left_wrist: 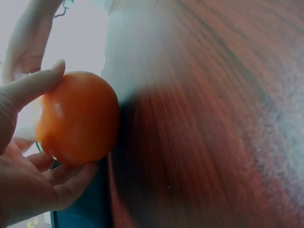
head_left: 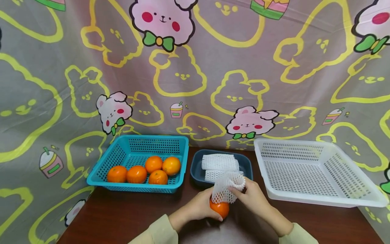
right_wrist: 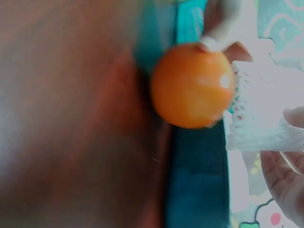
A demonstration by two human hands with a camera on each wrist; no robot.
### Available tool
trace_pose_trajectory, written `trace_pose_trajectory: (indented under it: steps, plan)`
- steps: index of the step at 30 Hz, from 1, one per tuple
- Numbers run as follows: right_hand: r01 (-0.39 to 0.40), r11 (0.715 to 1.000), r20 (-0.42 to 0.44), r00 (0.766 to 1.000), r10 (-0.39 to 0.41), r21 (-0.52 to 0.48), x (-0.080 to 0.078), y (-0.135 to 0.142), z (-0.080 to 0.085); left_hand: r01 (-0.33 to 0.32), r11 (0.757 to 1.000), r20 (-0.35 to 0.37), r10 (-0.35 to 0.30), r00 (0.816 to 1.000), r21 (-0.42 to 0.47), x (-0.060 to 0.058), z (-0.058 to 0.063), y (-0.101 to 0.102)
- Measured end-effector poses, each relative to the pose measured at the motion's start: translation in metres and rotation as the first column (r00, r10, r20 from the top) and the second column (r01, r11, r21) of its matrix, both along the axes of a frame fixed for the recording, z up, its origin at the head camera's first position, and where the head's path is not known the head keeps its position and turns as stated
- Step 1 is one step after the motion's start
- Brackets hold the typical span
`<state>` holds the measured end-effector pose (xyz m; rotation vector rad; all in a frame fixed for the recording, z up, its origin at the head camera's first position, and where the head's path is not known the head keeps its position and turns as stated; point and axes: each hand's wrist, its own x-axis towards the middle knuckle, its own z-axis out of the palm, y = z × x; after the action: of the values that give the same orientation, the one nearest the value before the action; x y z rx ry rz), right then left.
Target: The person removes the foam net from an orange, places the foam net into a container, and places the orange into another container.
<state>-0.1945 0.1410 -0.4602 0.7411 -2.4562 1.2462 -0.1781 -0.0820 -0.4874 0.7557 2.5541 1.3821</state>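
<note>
An orange [head_left: 220, 209] is held in my left hand [head_left: 203, 205], its thumb and fingers curled round the fruit. White foam netting [head_left: 223, 189] covers the top of that orange in the head view. My right hand [head_left: 250, 196] pinches the netting's upper rim. In the left wrist view the orange [left_wrist: 80, 118] fills the left hand's grasp, its lower part bare. The right wrist view has the orange [right_wrist: 192, 86] at the netting's [right_wrist: 261, 107] open end, with the right hand's fingers [right_wrist: 280, 180] on the other end.
Several oranges lie in a teal basket [head_left: 137, 187] at left. Behind my hands, a dark blue tray [head_left: 196, 166] contains more white foam nets [head_left: 220, 162]. A white basket [head_left: 304, 198] stands at right on the brown table [head_left: 122, 217]. Patterned cloth [head_left: 195, 67] hangs behind.
</note>
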Motion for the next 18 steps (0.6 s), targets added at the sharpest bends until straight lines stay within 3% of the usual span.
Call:
trace_pose_trajectory:
  steps: [8, 13, 18]
  plan:
    - [0.152, 0.988, -0.079, 0.985, -0.153, -0.017, -0.027, 0.005, 0.030, -0.010, 0.997, 0.010, 0.011, 1.000, -0.079, 0.001, 0.001, 0.001]
    - [0.226, 0.974, -0.058, 0.972, -0.227, -0.019, -0.041, 0.009, 0.041, -0.003, 0.998, 0.035, 0.005, 0.999, -0.067, 0.001, 0.000, 0.000]
    - [0.289, 0.950, -0.043, 0.957, -0.286, 0.114, -0.055, 0.017, 0.041, -0.007, 0.998, 0.043, 0.010, 0.999, -0.065, 0.000, 0.000, -0.001]
